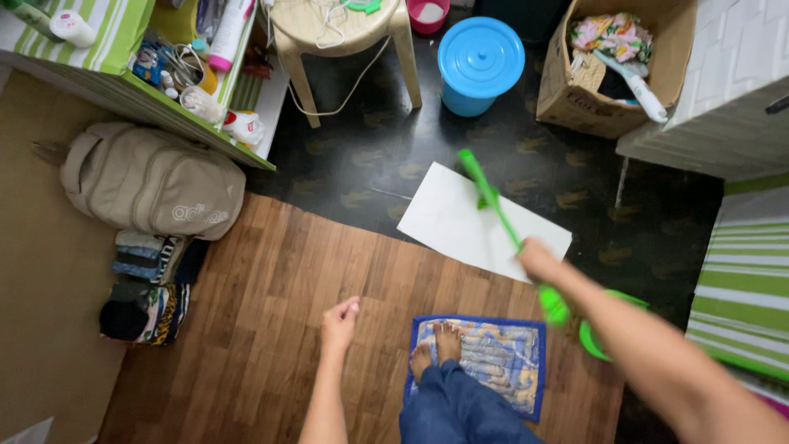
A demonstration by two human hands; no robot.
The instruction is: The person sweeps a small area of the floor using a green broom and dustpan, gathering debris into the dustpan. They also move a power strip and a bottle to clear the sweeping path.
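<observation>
A beige backpack (152, 179) lies at the far left above a stack of folded clothes (148, 288). The left hand (339, 323) hangs over the wood-pattern floor (279, 279), loosely curled and holding nothing. Bare feet stand on a blue-edged mat (493, 353). The right hand (538, 261) is clenched around a green broom handle (501, 218), which slants across a white sheet (460, 222), with a green dustpan (596, 337) just beside the forearm
</observation>
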